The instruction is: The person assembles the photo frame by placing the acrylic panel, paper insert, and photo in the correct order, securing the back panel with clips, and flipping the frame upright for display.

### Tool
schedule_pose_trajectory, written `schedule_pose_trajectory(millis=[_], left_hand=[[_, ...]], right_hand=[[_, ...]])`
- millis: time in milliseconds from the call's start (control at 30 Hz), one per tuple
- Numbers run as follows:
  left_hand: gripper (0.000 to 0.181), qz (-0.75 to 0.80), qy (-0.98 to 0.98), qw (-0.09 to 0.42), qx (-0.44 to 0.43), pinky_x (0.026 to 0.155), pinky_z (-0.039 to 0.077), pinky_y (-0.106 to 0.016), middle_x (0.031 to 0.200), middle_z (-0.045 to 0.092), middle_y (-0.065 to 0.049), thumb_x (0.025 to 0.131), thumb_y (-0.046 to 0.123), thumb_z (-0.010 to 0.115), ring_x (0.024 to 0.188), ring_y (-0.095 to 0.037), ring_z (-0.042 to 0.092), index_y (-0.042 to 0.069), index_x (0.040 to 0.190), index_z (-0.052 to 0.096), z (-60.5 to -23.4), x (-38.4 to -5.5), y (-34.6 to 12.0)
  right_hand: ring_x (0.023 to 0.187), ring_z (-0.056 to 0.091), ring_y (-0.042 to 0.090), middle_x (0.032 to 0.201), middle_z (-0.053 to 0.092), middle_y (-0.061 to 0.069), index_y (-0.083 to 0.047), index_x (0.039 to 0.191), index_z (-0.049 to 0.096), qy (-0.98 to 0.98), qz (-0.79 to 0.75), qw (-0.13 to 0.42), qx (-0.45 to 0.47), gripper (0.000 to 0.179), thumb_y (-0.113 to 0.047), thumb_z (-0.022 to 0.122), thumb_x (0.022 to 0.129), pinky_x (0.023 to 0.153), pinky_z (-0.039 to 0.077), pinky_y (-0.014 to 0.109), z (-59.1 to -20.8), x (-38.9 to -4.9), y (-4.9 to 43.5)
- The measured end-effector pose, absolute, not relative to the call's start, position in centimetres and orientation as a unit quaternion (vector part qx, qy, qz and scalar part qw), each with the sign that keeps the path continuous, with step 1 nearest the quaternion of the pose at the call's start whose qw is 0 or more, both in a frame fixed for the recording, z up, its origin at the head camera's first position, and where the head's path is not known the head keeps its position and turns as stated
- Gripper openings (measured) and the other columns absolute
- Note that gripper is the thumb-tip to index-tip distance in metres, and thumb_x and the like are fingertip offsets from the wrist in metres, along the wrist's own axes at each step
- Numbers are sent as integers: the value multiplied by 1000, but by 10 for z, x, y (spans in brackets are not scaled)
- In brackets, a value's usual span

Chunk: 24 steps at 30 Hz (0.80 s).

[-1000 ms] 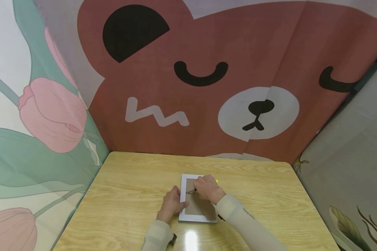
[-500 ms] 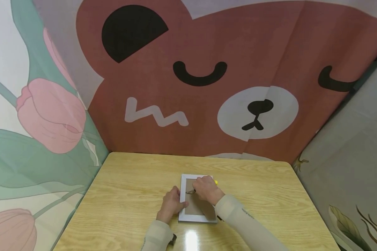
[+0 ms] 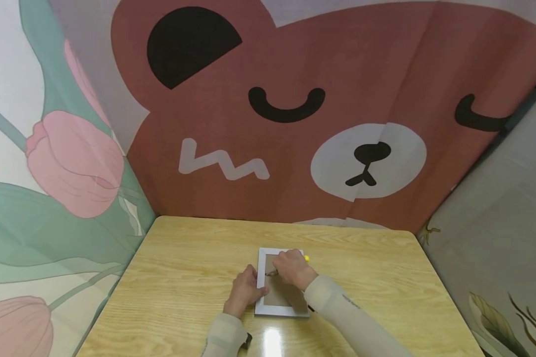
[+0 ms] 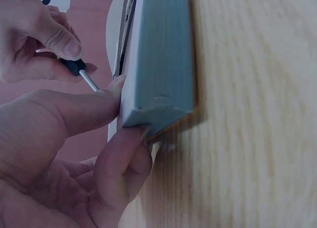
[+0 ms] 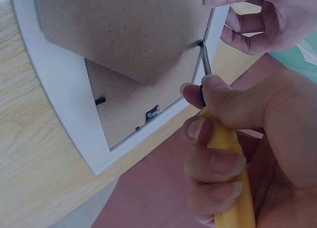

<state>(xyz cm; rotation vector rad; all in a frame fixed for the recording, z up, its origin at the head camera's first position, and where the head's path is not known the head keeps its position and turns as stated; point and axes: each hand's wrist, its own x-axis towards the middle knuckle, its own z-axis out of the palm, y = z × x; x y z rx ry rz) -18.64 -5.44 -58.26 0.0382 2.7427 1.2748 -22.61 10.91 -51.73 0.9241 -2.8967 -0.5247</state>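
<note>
A white picture frame (image 3: 261, 277) lies back side up on the table. Its brown backing board (image 5: 111, 109) and a brown stand flap (image 5: 124, 30) show in the right wrist view. My left hand (image 3: 243, 291) pinches the frame's left rail between thumb and fingers. In my right hand (image 3: 293, 268) I grip a screwdriver (image 5: 229, 144) with a yellow handle and metal shaft. Its tip meets a small dark tab (image 5: 200, 43) at the inner edge of the rail, close to the left hand. Another dark tab (image 5: 100, 101) sits on the opposite rail.
A metal hanger (image 5: 152, 112) sits near the backing's short edge. The wood-grain table (image 3: 183, 277) reaches a bear-print cloth (image 3: 290, 163) behind. Printed cloth walls (image 3: 71, 163) stand at both sides.
My right hand has shifted slightly left with the screwdriver. The left hand and the picture frame stay in place.
</note>
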Motion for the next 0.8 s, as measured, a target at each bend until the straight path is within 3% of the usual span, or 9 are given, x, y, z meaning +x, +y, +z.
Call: schedule_pose_trajectory(millis=[233,500,800], left_hand=[[43,422,905,57,10,61,44,-29,79,60,-5,77,15,90,72,-18,55,4,98,55,-581,-186,-54],[43,424,904,63,13,63,45,-31,82,62,-7,77,15,90,73,-19,55,4,100,54,-581,-188,-53],[43,423,904,63,13,64,46,-32,82,61,-6,78,15,90,74,-20,55,4,99,54,-584,-189,-54]], right_hand=[[52,34,10,63,58,-4,-16,70,66,-939,-170,14,298,22,-22,84,82,46,40,27,-515,-227,107],[53,31,11,62,56,-4,-16,71,66,-934,-190,35,301,19,-18,83,81,46,42,26,-513,-227,104],[56,42,10,72,65,-2,-18,72,68,-940,-170,10,296,16,-22,81,82,53,50,30,-512,-232,108]])
